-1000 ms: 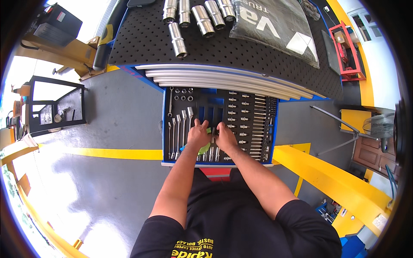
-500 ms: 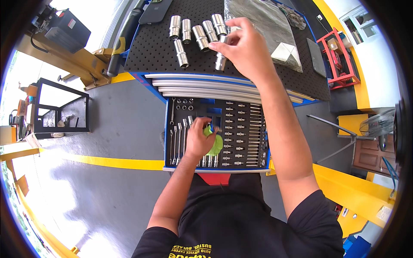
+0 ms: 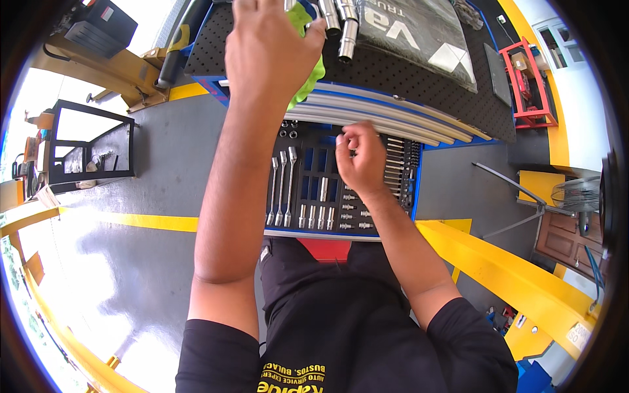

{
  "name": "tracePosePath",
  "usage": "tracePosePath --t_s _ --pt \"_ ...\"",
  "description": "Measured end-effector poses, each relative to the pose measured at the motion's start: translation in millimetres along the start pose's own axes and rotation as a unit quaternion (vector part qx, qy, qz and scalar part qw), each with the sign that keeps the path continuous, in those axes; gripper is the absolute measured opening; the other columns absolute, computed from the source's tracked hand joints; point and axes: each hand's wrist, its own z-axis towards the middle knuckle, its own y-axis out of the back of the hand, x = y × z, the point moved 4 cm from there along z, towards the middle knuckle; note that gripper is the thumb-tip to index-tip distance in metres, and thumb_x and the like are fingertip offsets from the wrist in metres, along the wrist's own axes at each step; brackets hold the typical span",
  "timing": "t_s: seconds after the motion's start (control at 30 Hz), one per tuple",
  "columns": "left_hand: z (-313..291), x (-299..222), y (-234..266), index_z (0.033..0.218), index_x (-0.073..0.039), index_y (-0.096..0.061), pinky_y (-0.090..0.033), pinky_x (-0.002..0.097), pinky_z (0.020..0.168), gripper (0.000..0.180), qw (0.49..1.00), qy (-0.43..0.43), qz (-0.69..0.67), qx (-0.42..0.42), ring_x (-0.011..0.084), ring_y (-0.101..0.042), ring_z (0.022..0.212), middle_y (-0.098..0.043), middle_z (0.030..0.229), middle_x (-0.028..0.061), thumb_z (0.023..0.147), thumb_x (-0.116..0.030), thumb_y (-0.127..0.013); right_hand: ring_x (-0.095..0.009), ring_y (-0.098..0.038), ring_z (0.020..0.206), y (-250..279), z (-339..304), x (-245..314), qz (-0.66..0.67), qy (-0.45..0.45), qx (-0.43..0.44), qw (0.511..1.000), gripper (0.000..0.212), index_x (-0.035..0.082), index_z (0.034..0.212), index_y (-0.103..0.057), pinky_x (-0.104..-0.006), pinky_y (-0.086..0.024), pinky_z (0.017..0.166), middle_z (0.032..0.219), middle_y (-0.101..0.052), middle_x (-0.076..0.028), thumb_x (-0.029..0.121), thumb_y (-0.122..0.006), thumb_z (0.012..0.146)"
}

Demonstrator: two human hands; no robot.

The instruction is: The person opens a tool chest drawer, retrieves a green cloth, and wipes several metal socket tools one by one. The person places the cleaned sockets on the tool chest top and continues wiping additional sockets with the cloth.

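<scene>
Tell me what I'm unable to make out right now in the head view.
All in the head view:
- Left hand: its fingertips are cut off by the upper edge.
- Green cloth: partly hidden by that hand.
- Right hand: its curled fingers hide whether its grip holds anything.
- Drawer: the right hand covers part of its contents.
- Silver sockets on top: cut off partly by the upper edge.

Bright daylight, strongest at far L, where the edge is overexposed. Glare whitens part of the gray floor (image 3: pixel 157 275), lower L; sockets (image 3: pixel 349 40) w/ hard highlights. Fisheye distortion, esp. nr rim; corners black, i.e. vignetted.
</scene>
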Motion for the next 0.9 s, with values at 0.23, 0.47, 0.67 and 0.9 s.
tracePosePath --t_s 0.23,0.47,0.67,0.9 --pt "-203.5 89.5 -48.8 0.101 -0.002 -0.063 -0.051 0.0404 0.077 0.017 0.992 0.054 -0.110 -0.017 0.0316 -0.065 0.087 -0.063 0.093 0.0148 0.087 -0.006 -0.072 -0.036 -0.057 0.124 -80.8 -173.8 -99.1 -0.107 -0.247 0.435 0.859 0.047 0.000 0.131 -0.058 -0.0426 -0.050 0.104 0.135 -0.051 -0.014 0.010 -0.069 0.086" --pt "-415.4 136.8 -121.2 0.116 -0.005 -0.055 -0.055 0.0526 0.085 0.036 0.866 0.176 0.018 0.467 0.0445 -0.065 0.103 -0.055 0.116 0.0232 0.081 -0.006 -0.065 -0.039 -0.060 0.118 -103.1 -170.6 -111.0 -0.193 -0.278 0.442 0.830 0.049 0.000 0.126 -0.059 -0.0464 -0.054 0.100 0.128 -0.054 -0.020 0.014 -0.070 0.081" --pt "-440.3 148.4 -124.6 0.116 -0.005 -0.053 -0.054 0.0506 0.090 0.036 0.874 0.125 -0.006 0.470 0.0448 -0.062 0.106 -0.051 0.116 0.0240 0.081 -0.001 -0.062 -0.040 -0.060 0.119 -104.8 -174.5 -105.9 -0.221 -0.327 0.440 0.807 0.047 -0.005 0.124 -0.056 -0.0448 -0.056 0.100 0.133 -0.051 -0.026 0.019 -0.070 0.085" --pt "-406.8 131.1 -128.2 0.118 -0.009 -0.058 -0.058 0.0492 0.083 0.044 0.841 0.131 0.059 0.522 0.0407 -0.067 0.100 -0.055 0.114 0.0209 0.077 -0.014 -0.072 -0.033 -0.068 0.100 -76.7 -195.2 -80.2 -0.111 -0.291 0.259 0.914 0.048 0.003 0.122 -0.048 -0.0447 -0.057 0.083 0.110 -0.065 -0.016 0.008 -0.078 0.084"
